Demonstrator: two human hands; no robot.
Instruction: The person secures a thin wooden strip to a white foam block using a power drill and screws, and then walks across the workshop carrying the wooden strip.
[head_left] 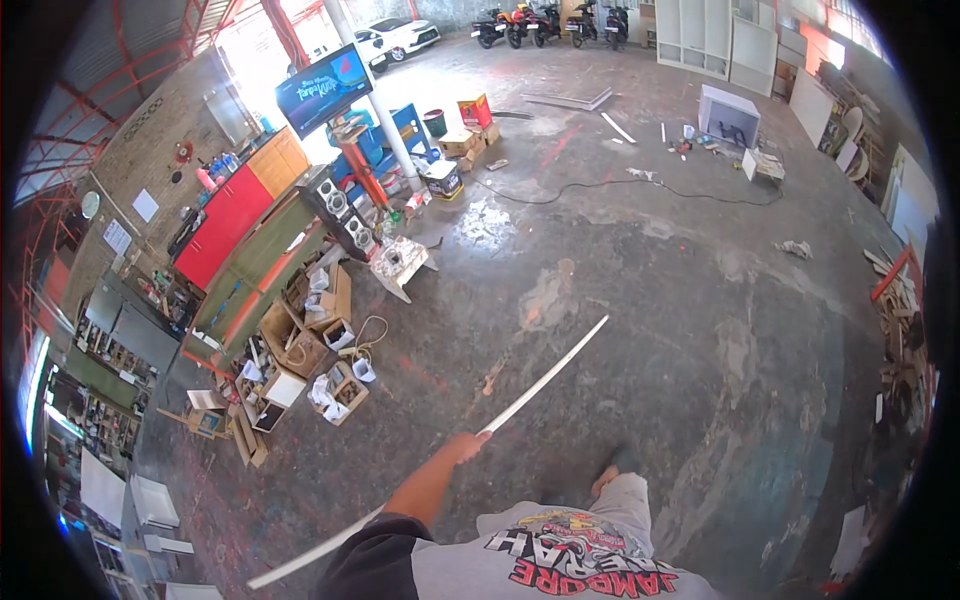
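Observation:
My left hand (466,447) is closed around a long, thin white strip (545,379), gripping it near its middle. The front part of the strip reaches ahead and to the right over the concrete floor. Its rear part (310,555) runs back past my forearm toward the lower left, partly hidden behind the arm. From the picture I cannot make out what the strip is made of. My right hand is out of sight.
Left of me stand open boxes of scraps (340,393), a small white-topped stool (402,262) and speakers (340,212). A black cable (600,184) crosses the floor ahead, near a white cabinet (728,115). Wood offcuts (897,330) lie along the right side.

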